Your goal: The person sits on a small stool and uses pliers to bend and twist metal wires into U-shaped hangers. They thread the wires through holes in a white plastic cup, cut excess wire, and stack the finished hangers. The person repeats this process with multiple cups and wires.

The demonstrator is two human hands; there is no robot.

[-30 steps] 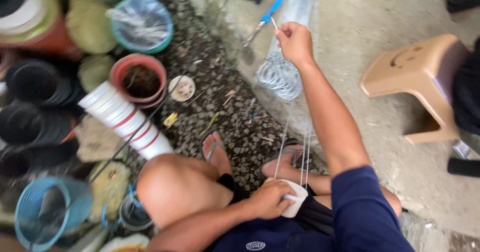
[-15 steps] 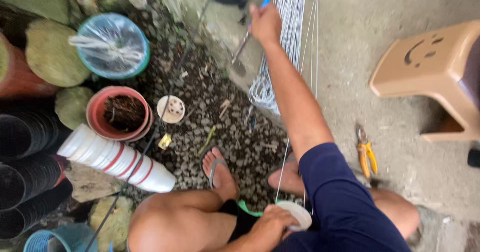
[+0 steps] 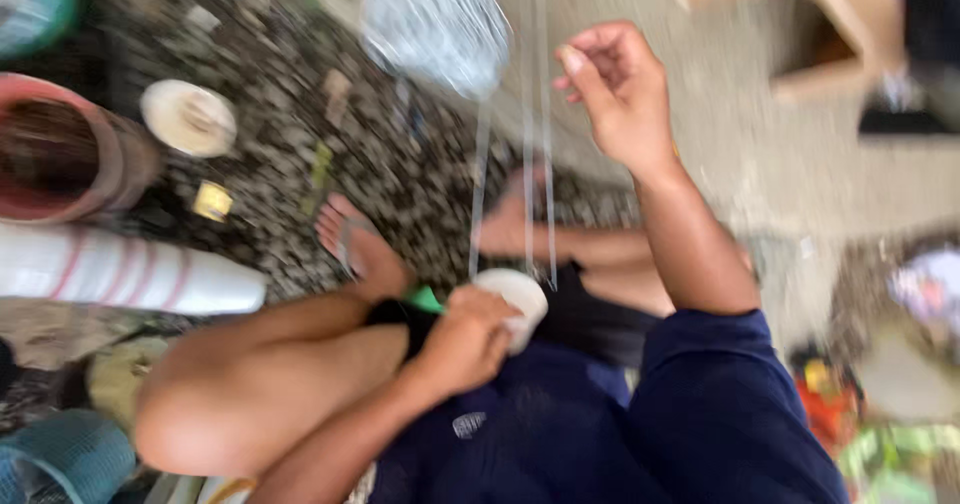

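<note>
Left hand (image 3: 465,339) grips a white cup (image 3: 515,304); right hand (image 3: 620,89), fingers loosely curled, lifts wires (image 3: 540,164) from an uncut coil (image 3: 440,24).

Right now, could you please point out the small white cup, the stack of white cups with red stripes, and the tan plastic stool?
Small white cup (image 3: 520,299), head view, side wall.
Stack of white cups with red stripes (image 3: 120,269), head view, middle.
Tan plastic stool (image 3: 830,14), head view, seat.
</note>
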